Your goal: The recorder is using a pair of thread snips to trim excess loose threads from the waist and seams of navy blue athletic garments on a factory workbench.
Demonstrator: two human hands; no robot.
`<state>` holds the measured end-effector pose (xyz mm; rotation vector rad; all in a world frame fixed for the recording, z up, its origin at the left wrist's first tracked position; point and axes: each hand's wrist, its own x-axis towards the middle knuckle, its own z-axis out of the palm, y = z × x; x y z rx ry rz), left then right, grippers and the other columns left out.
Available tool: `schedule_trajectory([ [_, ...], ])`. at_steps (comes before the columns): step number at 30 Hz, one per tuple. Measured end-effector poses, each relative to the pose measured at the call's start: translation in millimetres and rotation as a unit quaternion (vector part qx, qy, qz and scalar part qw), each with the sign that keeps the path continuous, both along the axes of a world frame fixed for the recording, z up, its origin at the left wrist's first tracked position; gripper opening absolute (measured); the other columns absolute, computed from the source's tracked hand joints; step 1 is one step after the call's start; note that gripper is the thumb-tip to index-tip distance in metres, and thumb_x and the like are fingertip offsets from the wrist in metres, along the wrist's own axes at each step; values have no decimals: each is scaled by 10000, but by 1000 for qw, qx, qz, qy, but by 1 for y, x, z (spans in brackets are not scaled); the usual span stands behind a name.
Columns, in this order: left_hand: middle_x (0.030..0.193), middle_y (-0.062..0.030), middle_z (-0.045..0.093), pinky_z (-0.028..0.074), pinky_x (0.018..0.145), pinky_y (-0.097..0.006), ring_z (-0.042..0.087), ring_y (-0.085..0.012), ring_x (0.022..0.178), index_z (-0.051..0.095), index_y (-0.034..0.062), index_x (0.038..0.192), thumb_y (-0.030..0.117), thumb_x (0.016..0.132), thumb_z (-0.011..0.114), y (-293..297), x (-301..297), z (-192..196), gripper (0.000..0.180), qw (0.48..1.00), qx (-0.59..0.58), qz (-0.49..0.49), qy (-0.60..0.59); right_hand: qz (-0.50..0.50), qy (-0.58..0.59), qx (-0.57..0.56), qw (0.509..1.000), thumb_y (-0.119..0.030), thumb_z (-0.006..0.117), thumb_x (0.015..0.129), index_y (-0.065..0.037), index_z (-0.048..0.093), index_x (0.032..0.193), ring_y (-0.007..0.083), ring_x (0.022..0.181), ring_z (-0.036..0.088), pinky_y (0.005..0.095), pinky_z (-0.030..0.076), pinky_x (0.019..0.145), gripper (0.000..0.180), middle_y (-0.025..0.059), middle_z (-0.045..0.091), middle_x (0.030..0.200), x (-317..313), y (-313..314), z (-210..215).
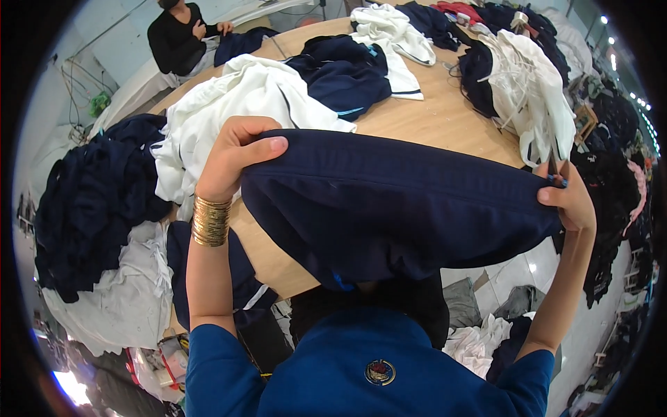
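Stretched out between my hands is a navy garment (389,201), with its wide stitched band along the top. My left hand (243,149) pinches one end of that band, thumb on top and fingers behind. At the other end, my right hand (571,198) is closed on the band, its thumb over the edge. A slim pointed metal tool (554,164), perhaps thread snips, sticks up from the right hand's fingers; most of it is hidden. Fabric sags below the band, toward my body. A small blue spot (340,281) shows at its lower edge.
Under the garment is a wooden table (431,115). White clothes (243,90) and navy clothes (97,201) are heaped at left, with another navy pile (344,73) beyond. A white pile (531,83) lies at right. Someone in black (182,42) sits across the table.
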<state>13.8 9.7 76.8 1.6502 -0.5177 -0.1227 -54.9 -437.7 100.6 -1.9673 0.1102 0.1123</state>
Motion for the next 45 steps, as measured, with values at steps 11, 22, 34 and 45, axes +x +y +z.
schedule_trajectory([
  [11, 694, 1, 538, 357, 612, -197, 482, -83, 658, 596, -13, 753, 229, 752, 602, 10, 6, -4, 242, 1000, -3, -7, -18, -35, -75, 10, 996, -235, 791, 539, -67, 559, 846, 59, 658, 445, 179, 340, 583, 421, -34, 486, 746, -1, -16, 11],
  [22, 741, -13, 506, 352, 657, -224, 483, -110, 692, 603, -11, 782, 288, 754, 556, 9, 16, -18, 304, 997, -72, 22, -1, -23, -30, -17, 999, -258, 786, 563, -76, 563, 863, 20, 576, 397, 163, 239, 447, 415, -60, 450, 701, 12, -15, 16],
  [34, 715, -8, 477, 349, 629, -208, 468, -92, 675, 601, -9, 744, 234, 753, 576, 19, 14, -21, 245, 994, -106, -21, 18, 6, -79, 84, 993, -174, 719, 673, -83, 573, 856, -34, 569, 353, 138, 205, 471, 251, -114, 450, 703, 49, -9, 9],
  [45, 764, -21, 551, 402, 642, -204, 517, -97, 685, 586, -47, 823, 187, 741, 595, 34, -15, -37, 248, 979, -165, 51, 110, -23, -64, 282, 957, -105, 629, 802, -24, 558, 1006, 118, 825, 602, 233, 475, 739, 230, 31, 615, 908, 116, 44, 0],
])
